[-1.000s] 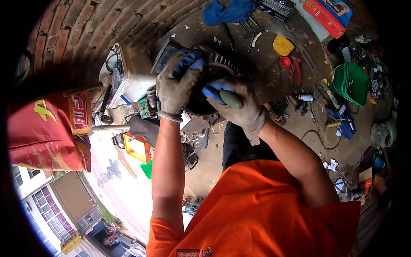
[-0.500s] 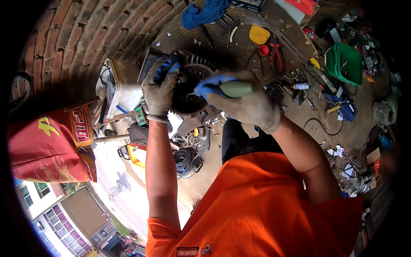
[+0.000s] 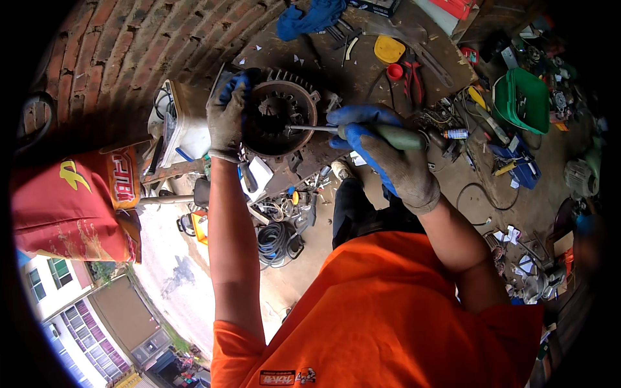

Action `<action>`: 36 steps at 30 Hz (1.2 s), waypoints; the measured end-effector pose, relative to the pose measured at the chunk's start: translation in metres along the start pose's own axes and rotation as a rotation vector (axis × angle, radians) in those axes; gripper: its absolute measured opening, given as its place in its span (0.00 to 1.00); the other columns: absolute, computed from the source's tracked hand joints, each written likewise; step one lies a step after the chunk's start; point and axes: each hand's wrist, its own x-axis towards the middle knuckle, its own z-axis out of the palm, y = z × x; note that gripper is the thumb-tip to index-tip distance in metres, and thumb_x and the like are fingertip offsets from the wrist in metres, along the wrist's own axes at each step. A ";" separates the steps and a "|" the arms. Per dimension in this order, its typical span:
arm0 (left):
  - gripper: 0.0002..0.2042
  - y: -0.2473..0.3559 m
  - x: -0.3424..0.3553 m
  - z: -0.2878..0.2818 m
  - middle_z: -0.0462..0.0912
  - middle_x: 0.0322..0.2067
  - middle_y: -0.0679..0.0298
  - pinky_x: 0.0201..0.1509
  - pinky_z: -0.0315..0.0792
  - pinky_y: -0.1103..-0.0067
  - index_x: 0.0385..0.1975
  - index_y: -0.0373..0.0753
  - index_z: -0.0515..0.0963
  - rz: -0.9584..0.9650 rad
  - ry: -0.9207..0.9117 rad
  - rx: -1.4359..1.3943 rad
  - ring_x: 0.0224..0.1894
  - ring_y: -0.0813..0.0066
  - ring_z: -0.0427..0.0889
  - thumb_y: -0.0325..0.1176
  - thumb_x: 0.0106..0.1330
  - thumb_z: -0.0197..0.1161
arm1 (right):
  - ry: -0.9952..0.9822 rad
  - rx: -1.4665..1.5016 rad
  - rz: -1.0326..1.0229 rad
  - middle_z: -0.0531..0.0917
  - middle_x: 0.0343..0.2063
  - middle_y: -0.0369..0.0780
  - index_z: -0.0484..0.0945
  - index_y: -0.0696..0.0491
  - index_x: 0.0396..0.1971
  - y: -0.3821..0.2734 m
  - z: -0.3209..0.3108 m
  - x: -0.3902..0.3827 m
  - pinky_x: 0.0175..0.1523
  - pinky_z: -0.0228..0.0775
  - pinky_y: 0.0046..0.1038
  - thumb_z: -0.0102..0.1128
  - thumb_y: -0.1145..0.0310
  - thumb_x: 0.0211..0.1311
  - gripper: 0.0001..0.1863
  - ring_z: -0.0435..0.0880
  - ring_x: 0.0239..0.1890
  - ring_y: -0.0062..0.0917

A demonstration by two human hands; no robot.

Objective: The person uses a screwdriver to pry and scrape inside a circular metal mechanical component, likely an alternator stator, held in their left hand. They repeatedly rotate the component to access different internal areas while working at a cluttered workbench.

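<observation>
A round, dark metal motor housing (image 3: 312,108) with cooling fins and slots around its inner ring stands on the workbench, its open end facing up. My left hand (image 3: 226,119), in a grey glove with blue fingers, is closed at the housing's left rim; its fingertips are partly hidden. My right hand (image 3: 388,152), gloved alike, grips a screwdriver (image 3: 381,134) with a green handle. The screwdriver's shaft lies almost level over the housing's right rim, and its tip is inside the opening near the inner slots.
On the bench beyond lie red-handled pliers (image 3: 414,81), a yellow lid (image 3: 389,50), a red cap (image 3: 394,72) and a blue cloth (image 3: 310,19). A green bucket (image 3: 521,100) stands on the cluttered right. A coiled cable (image 3: 278,242) lies below the bench; a brick wall (image 3: 142,58) rises at left.
My right hand has drawn back to the right and its fingers have loosened, so the screwdriver's shaft and the housing's opening show more. My left hand has shifted slightly left.
</observation>
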 end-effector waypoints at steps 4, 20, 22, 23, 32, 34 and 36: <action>0.13 -0.014 -0.002 -0.011 0.87 0.43 0.65 0.53 0.74 0.81 0.49 0.30 0.84 0.030 0.015 0.048 0.43 0.81 0.81 0.33 0.74 0.62 | 0.088 0.077 0.064 0.85 0.47 0.41 0.78 0.60 0.53 0.035 0.002 -0.002 0.55 0.79 0.24 0.61 0.76 0.70 0.13 0.83 0.49 0.18; 0.11 -0.010 -0.006 -0.003 0.86 0.39 0.66 0.50 0.75 0.80 0.46 0.31 0.84 0.083 0.036 0.149 0.40 0.81 0.80 0.32 0.71 0.65 | 0.018 -0.273 -0.167 0.86 0.45 0.40 0.82 0.60 0.47 0.037 0.014 -0.005 0.54 0.78 0.24 0.63 0.82 0.65 0.12 0.85 0.47 0.21; 0.12 -0.015 -0.005 -0.004 0.86 0.39 0.66 0.50 0.75 0.80 0.46 0.31 0.84 0.073 0.044 0.148 0.40 0.81 0.80 0.32 0.71 0.65 | 0.049 -0.237 -0.145 0.86 0.45 0.40 0.82 0.60 0.47 0.037 0.017 -0.007 0.54 0.79 0.24 0.62 0.82 0.64 0.12 0.85 0.46 0.21; 0.12 -0.017 -0.005 -0.003 0.86 0.39 0.66 0.50 0.75 0.80 0.46 0.31 0.84 0.074 0.049 0.138 0.41 0.81 0.80 0.32 0.71 0.65 | 0.065 -0.218 -0.134 0.86 0.45 0.41 0.82 0.61 0.47 0.038 0.018 -0.008 0.53 0.79 0.23 0.62 0.83 0.64 0.11 0.86 0.46 0.21; 0.12 -0.016 -0.007 0.000 0.85 0.40 0.68 0.49 0.75 0.82 0.49 0.30 0.82 0.054 0.050 0.062 0.40 0.83 0.79 0.30 0.71 0.65 | 0.123 -0.162 -0.145 0.87 0.42 0.40 0.82 0.61 0.46 0.044 0.025 -0.005 0.49 0.82 0.24 0.65 0.82 0.63 0.12 0.87 0.42 0.20; 0.12 -0.016 -0.009 0.000 0.85 0.40 0.68 0.48 0.75 0.83 0.50 0.30 0.82 0.047 0.049 0.060 0.40 0.83 0.79 0.29 0.71 0.64 | 0.108 -0.251 -0.143 0.88 0.43 0.40 0.82 0.59 0.46 0.045 0.028 -0.005 0.50 0.81 0.24 0.67 0.81 0.62 0.12 0.87 0.43 0.21; 0.13 -0.017 -0.010 0.003 0.85 0.40 0.68 0.48 0.75 0.83 0.50 0.29 0.82 0.031 0.054 0.043 0.39 0.84 0.79 0.29 0.71 0.64 | 0.086 -0.335 -0.206 0.88 0.43 0.41 0.83 0.57 0.46 0.052 0.031 -0.001 0.51 0.81 0.25 0.69 0.79 0.60 0.14 0.87 0.43 0.22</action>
